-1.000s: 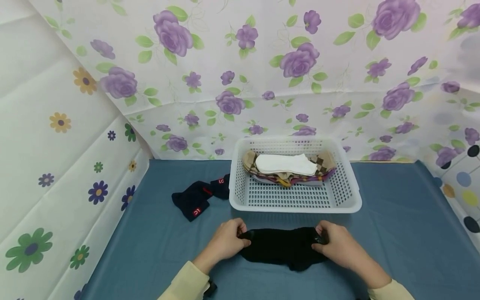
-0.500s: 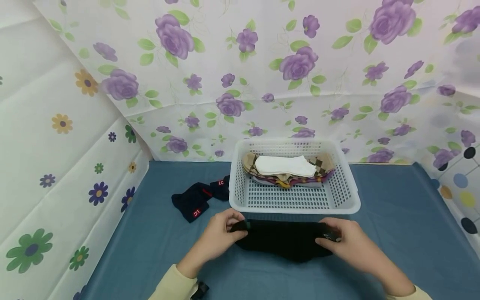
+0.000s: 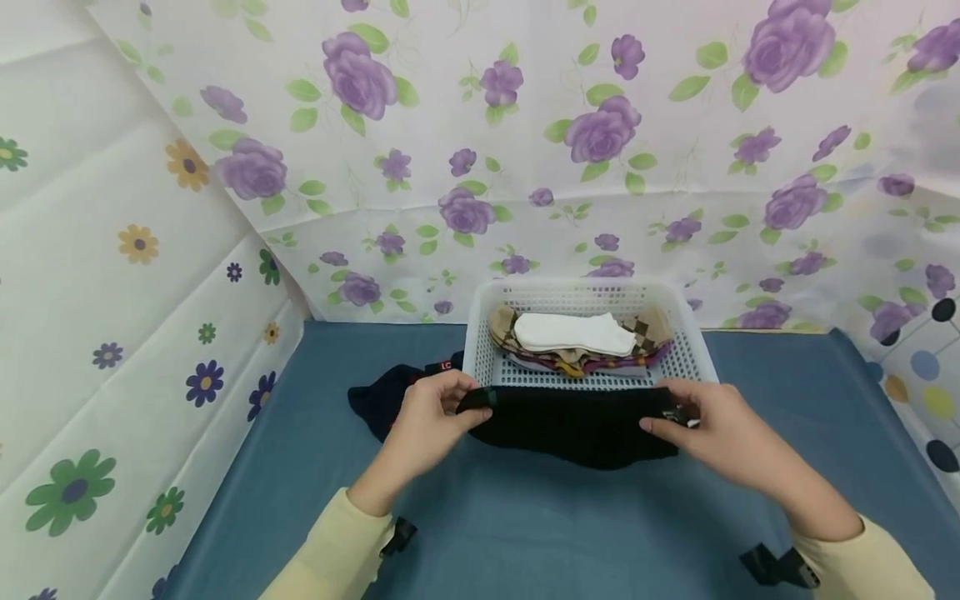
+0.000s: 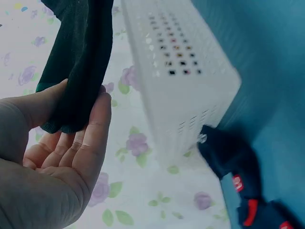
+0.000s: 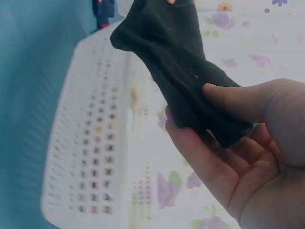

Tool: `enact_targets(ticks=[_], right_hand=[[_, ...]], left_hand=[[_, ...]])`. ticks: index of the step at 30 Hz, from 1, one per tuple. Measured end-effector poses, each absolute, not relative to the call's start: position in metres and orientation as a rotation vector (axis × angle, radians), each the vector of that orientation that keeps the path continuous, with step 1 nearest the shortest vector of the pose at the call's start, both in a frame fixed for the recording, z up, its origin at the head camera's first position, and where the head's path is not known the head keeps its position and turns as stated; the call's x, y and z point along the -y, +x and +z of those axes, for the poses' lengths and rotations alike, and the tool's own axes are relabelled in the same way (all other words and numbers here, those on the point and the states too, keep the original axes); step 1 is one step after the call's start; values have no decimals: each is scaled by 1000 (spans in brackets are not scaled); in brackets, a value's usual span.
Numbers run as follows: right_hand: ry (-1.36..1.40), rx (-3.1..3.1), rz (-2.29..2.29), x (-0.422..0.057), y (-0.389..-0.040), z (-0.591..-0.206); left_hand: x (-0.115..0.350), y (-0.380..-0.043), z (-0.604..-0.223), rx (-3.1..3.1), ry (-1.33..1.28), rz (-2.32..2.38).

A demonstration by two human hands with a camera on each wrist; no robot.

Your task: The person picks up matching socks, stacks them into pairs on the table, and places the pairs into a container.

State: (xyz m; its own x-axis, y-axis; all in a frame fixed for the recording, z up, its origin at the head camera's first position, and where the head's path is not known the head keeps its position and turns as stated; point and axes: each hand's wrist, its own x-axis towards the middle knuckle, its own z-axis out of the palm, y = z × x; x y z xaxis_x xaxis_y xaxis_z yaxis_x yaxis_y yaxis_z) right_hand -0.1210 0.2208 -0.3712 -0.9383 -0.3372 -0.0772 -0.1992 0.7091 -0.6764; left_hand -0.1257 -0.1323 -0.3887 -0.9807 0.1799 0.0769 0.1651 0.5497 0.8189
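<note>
A black sock (image 3: 573, 423) hangs stretched sideways between my two hands, in front of the white basket. My left hand (image 3: 431, 417) pinches its left end between thumb and fingers; the left wrist view shows that end of the sock (image 4: 78, 62) drooping over the fingers. At the other end my right hand (image 3: 720, 429) pinches the sock (image 5: 176, 71), thumb on top and fingers beneath. The white plastic basket (image 3: 701, 358) has its front wall covered by the sock in the head view. Inside lie a white folded sock (image 3: 573, 333) and patterned brown and purple socks (image 3: 652, 329).
Dark navy socks with red labels (image 3: 375, 400) lie left of the basket, partly hidden by my left hand; the left wrist view shows these navy socks (image 4: 238, 167) too. A blue cloth (image 3: 585, 533) covers the table. Flowered sheets (image 3: 465, 167) hang behind and at the sides.
Both hands have lifted the black sock and moved it away from me, from the cloth up to the basket's front edge. The basket and its contents have not moved.
</note>
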Motion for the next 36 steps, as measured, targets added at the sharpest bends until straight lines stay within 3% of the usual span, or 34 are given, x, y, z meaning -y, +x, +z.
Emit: enact_targets(ticks=[12, 22, 36], right_hand=[[-545, -2836, -832, -218, -199, -332], [-451, -2789, -726, -227, -276, -354], [-335, -2679, -470, -212, -322, -376]], left_hand=[[122, -204, -343, -2902, 377, 1227], [100, -276, -359, -2845, 147, 1193], [68, -304, -380, -2920, 109, 928]])
